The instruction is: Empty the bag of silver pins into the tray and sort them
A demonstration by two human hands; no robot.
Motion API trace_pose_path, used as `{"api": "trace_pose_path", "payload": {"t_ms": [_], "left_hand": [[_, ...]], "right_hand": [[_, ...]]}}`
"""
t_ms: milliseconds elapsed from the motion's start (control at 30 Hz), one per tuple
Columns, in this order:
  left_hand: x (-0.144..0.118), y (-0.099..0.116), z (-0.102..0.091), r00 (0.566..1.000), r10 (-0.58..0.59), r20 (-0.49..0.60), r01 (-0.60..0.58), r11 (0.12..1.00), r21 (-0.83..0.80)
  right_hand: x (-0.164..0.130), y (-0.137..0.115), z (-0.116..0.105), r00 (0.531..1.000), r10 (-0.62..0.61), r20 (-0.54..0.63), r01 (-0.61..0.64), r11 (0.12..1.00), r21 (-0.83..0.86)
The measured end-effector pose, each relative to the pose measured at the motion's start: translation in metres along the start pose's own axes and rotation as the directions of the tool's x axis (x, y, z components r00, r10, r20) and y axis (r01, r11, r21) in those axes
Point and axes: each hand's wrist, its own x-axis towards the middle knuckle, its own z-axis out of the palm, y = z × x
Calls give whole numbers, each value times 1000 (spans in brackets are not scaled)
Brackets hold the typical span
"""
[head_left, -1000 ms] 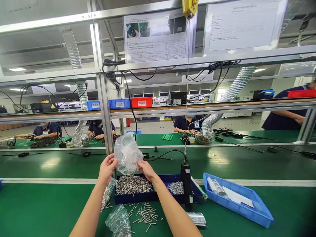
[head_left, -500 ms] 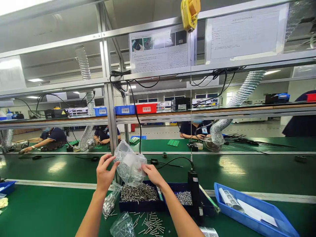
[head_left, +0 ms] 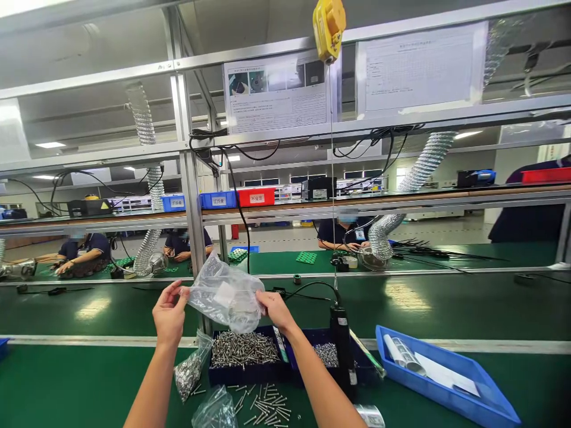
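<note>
A clear plastic bag (head_left: pixel 227 300) with a white label is stretched between my two hands, above the bins. My left hand (head_left: pixel 170 312) pinches its left edge, and my right hand (head_left: pixel 275 309) grips its right edge. Below it, a dark blue bin (head_left: pixel 243 374) holds a heap of screws (head_left: pixel 244 349). The bin beside it holds small metal parts (head_left: pixel 327 355), partly hidden by my right forearm. A bag of small metal pieces (head_left: pixel 190 374) leans left of the bins. Another clear bag (head_left: pixel 216 410) lies in front, next to loose screws (head_left: pixel 270 405) on the green mat.
A black electric screwdriver (head_left: pixel 341 351) hangs on a cable from a yellow balancer (head_left: pixel 329 30). At right sits a blue tray (head_left: pixel 450 395) with papers and a roll. A metal post (head_left: pixel 191 238) rises behind my hands. Co-workers (head_left: pixel 343 232) sit across the bench.
My left hand has moved left and closed on the bag's edge, pulling the crumpled bag out wider. My right hand keeps its grip. The view has shifted slightly right.
</note>
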Motion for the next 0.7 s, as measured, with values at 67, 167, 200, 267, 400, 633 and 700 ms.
{"api": "trace_pose_path", "payload": {"t_ms": [67,167,200,267,400,633,700], "left_hand": [[5,0,-5,997,-56,49,58,997,-41],[11,11,-16,969,-122,217,135,990,-45],[13,17,-19,950,-138,280,156,987,-44],[15,27,-24,921,-161,354,188,981,-43],[11,45,-22,912,-213,351,220,975,20],[-2,57,-7,930,-250,270,250,968,37],[2,52,-5,944,-280,178,273,960,63]], "right_hand": [[-2,-3,0,1000,-5,10,5,1000,1],[-4,-10,-4,999,-42,-11,42,999,-14],[-5,-12,-5,998,-57,-15,57,998,-23],[-8,-17,-9,997,-76,9,76,996,-44],[-14,-26,-12,992,-73,100,82,993,-82],[-18,-28,-13,979,119,163,-109,991,-71],[-16,-20,-14,946,259,195,-251,966,-67]]}}
